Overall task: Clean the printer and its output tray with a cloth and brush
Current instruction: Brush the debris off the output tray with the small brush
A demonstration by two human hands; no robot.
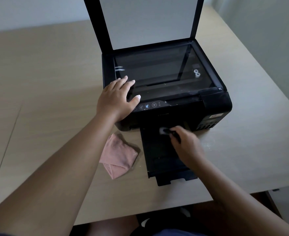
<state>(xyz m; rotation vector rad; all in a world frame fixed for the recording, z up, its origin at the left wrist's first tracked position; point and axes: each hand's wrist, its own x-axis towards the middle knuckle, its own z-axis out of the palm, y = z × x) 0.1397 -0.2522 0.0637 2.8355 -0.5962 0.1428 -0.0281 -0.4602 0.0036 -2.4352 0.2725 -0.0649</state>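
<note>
A black printer stands on a beige table, its scanner lid raised upright and the glass exposed. Its black output tray is pulled out toward me. My left hand rests flat with spread fingers on the printer's front left corner. My right hand is blurred over the tray and grips a small dark brush with pale bristles, its tip at the tray's inner end near the printer's slot. A folded pink cloth lies on the table left of the tray.
The table runs wide to the left and behind the printer. Its front edge is close to me and its right edge slants past the printer. Pale dust specks lie on the table right of the tray. Grey walls stand behind.
</note>
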